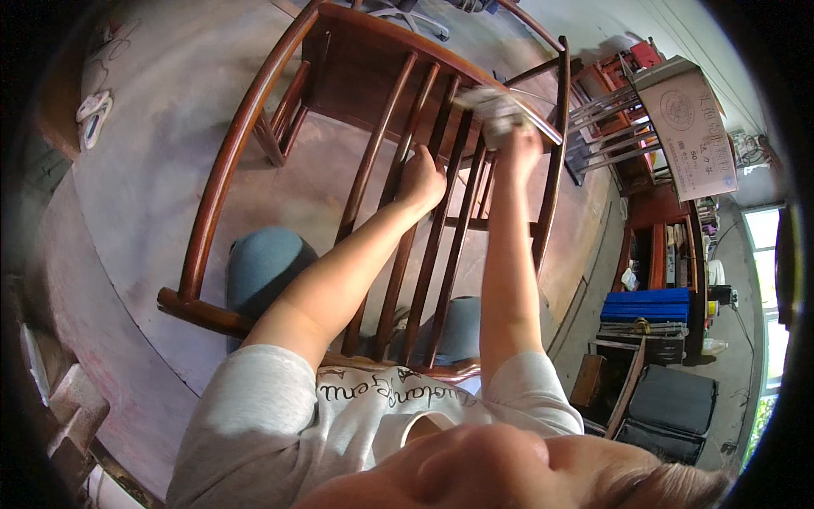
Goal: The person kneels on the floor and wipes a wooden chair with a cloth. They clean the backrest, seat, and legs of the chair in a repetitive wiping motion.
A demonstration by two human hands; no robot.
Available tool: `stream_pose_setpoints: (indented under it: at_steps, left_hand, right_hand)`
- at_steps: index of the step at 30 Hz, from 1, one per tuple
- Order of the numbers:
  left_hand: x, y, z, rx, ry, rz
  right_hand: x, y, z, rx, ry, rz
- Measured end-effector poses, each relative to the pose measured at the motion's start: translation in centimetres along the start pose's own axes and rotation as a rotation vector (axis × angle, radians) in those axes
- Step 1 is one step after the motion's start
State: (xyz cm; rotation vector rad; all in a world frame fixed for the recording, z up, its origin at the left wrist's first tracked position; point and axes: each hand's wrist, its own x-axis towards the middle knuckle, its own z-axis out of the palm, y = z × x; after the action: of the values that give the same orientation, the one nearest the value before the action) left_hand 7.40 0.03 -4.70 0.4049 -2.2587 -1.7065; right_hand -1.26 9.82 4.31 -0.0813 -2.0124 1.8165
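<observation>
A reddish-brown wooden chair lies tipped with its slatted back towards me, the top rail by my lap. My left hand is curled round one of the dark back spindles, about midway across the backrest. Farther right, my right hand grips a pale, crumpled cloth, blurred, against the rail where the spindles meet the seat. Part of this rail is hidden behind the cloth. My knees show below and between the spindles.
To the right, a printed cardboard box rests by metal legs and red wooden furniture. Nearer stand a blue stack and a dark grey padded item. A white shoe lies on the floor at left. A wheeled chair base is ahead.
</observation>
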Motion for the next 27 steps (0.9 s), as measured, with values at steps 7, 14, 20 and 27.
stream_pose_setpoints:
  at_steps: [7,14,20,27]
  left_hand:
    - [-0.2,0.0,0.4,0.04,0.069,0.064]
    - [0.2,0.2,0.1,-0.071,-0.04,-0.012]
    - [0.5,0.0,0.1,-0.134,-0.029,-0.049]
    - [0.2,0.1,0.3,0.02,-0.019,-0.026]
  right_hand:
    - [5.2,-13.6,-6.1,0.61,0.253,-0.964]
    - [-1.6,1.4,6.2,-1.084,-0.384,-0.767]
    - [-2.5,5.4,5.6,-0.828,-0.281,-0.778]
    - [1.4,-1.5,2.9,0.285,-0.062,0.11]
